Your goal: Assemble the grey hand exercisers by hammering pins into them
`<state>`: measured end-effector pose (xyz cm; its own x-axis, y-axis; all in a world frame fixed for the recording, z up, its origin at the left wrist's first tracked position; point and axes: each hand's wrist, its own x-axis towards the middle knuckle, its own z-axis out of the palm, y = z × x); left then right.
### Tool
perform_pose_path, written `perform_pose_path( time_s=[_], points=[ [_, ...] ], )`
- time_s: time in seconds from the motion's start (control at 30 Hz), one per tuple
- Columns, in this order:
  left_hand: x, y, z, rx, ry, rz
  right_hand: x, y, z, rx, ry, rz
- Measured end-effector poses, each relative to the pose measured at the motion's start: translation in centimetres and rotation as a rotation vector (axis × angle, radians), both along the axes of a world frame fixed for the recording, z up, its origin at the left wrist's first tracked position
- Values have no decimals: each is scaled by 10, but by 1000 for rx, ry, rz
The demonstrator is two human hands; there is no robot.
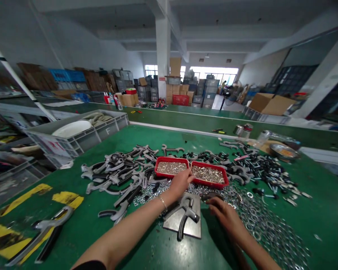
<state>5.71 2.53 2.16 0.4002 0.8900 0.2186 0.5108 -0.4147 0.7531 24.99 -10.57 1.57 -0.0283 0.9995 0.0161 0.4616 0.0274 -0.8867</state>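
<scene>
My left hand (181,183) reaches over the meeting edges of two red trays. Its fingers are pinched together at the right tray (227,182), which is full of small shiny metal pieces; whatever is between the fingertips is hidden. Smaller bits fill the left tray (157,170). Below my left wrist, a grey-and-black plier-like clamp (187,213) lies on a metal plate (195,231). My right hand (225,215) hovers to the right of the plate, fingers bent and slightly apart, close to a dark elongated object (211,195). I see nothing held in it.
Many similar clamps (121,168) are heaped left of the trays, and one clamp (49,228) lies apart at left. Loose metal rings (253,221) spread rightward, below black-headed bolts (259,170). A grey crate (79,138) stands at left; a metal bowl (283,152) sits at right.
</scene>
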Motion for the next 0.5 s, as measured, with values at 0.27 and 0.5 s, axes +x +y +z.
perform_pose_path(
  time_s=[0.27, 0.5],
  points=[
    [-86, -66, -18, -414, -367, 33, -28, 32, -24, -44, 25, -25],
    [-106, -89, -23, -551, -463, 175, -35, 45, -38, 52, -254, 12]
  ],
)
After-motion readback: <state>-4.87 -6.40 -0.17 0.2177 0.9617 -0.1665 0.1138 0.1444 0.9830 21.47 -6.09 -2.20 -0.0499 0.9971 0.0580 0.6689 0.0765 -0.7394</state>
